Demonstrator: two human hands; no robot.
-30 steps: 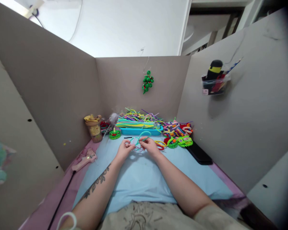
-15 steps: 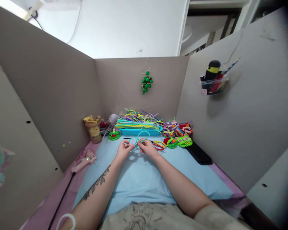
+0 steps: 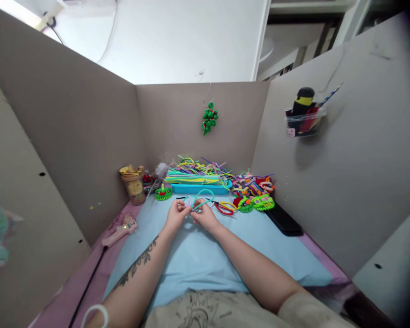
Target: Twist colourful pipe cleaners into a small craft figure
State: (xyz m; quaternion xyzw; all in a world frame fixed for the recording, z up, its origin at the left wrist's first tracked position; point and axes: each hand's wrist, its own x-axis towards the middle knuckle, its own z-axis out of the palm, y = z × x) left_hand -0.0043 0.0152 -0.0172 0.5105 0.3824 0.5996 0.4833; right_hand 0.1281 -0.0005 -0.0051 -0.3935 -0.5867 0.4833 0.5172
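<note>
Your left hand [image 3: 176, 216] and right hand [image 3: 203, 217] meet fingertip to fingertip, both pinching a teal pipe cleaner [image 3: 201, 199] that loops up just beyond your fingers.

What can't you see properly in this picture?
- Head view: how the teal pipe cleaner twists, hidden between left hand and right hand.
- What the blue tray contains underneath: covered by piled pipe cleaners.
- The wall holder contents: too small.

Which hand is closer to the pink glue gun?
The left hand. The pink glue gun lies out to its left on the table, while the right hand sits on the far side of the left hand, both pinching the teal pipe cleaner.
</note>
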